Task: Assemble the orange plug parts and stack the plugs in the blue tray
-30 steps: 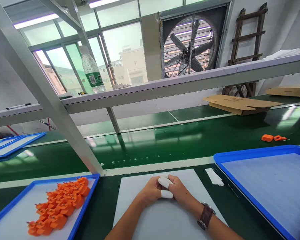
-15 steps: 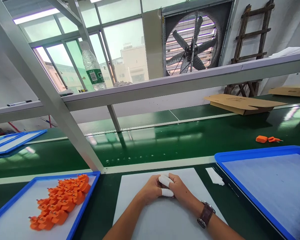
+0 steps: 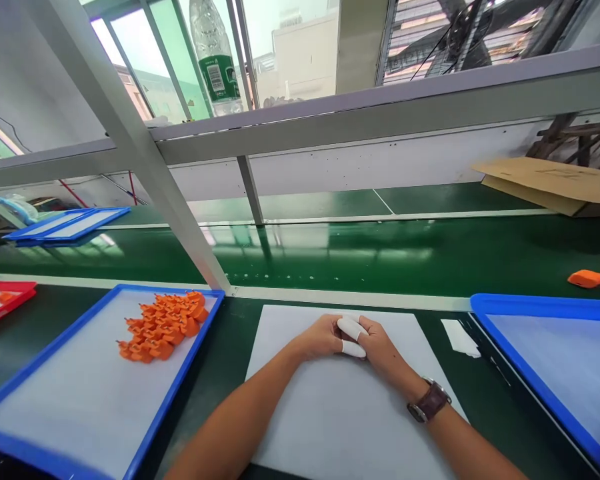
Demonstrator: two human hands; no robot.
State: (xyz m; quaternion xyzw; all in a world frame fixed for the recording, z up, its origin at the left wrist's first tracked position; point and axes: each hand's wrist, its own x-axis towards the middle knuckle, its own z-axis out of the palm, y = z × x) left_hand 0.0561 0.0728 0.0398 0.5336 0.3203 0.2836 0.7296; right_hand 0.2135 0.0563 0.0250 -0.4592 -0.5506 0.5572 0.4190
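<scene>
My left hand (image 3: 323, 337) and my right hand (image 3: 379, 340) meet over a white sheet (image 3: 340, 413) on the dark green bench. Their fingers are closed together, touching at the tips. White finger cots cover a few of the fingertips. Whatever lies between the fingers, if anything, is hidden. A dark watch (image 3: 429, 400) is strapped round my right wrist. To the left, small orange plastic parts (image 3: 165, 323) sit in a cluster at the far right corner of a blue-rimmed tray (image 3: 175, 390).
Another blue tray (image 3: 535, 393) stands at the right, beside a white paper scrap (image 3: 460, 338). Two orange pieces (image 3: 587, 279) lie on the green conveyor belt (image 3: 380, 257). A grey metal post (image 3: 180, 207) rises behind the left tray. A red tray (image 3: 10, 303) shows at far left.
The view has turned left and downward, bringing more of the left tray and the red tray into sight. My hands stay joined over the white sheet.
</scene>
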